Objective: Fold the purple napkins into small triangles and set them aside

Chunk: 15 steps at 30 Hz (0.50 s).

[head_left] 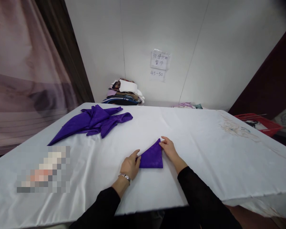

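Observation:
A purple cloth napkin (152, 157), folded into a small triangle-like shape, lies on the white tablecloth (195, 178) in front of me. My left hand (130, 166) is at its left corner, thumb and fingers closed over the fabric there. At the upper right, my right hand (168, 149) pinches the pointed top corner between thumb and fingers. The bottom edge of the napkin runs nearly straight between the left corner and the lower right one. Farther off to the left, a loose heap of purple cloth (92, 121) lies crumpled on the table.
Behind the table's far edge rises a stack of folded clothes (125, 92). A paper sign (160, 60) hangs on the white wall. To the right stands a red basket (269, 125). A blurred-out patch (45, 170) covers something on the table's left side.

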Each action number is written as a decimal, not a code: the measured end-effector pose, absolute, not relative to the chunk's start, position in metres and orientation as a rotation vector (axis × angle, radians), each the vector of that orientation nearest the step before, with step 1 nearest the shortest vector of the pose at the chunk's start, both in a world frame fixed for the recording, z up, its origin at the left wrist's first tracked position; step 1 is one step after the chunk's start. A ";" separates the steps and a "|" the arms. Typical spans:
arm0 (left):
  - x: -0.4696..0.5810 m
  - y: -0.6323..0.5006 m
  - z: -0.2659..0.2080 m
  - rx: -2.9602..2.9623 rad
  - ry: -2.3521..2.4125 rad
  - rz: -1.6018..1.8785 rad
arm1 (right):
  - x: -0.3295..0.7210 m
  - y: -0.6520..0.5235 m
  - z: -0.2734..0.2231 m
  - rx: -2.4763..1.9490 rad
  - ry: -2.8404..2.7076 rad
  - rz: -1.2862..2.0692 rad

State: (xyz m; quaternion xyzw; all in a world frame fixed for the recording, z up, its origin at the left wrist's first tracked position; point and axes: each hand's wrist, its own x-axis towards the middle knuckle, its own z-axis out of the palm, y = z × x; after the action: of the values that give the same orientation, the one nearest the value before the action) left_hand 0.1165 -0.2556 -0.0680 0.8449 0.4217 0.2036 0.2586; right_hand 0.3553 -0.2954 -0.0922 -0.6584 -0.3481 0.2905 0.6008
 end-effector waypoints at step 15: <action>0.112 -0.254 -0.073 2.246 1.005 0.696 | 0.343 -0.319 -0.058 -1.240 -0.771 0.930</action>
State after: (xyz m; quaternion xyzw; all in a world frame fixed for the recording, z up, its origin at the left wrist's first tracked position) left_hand 0.1117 -0.2539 -0.0733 0.8411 0.3762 0.2606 0.2882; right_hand 0.3431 -0.3189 -0.0583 -0.5454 -0.3390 0.4090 0.6484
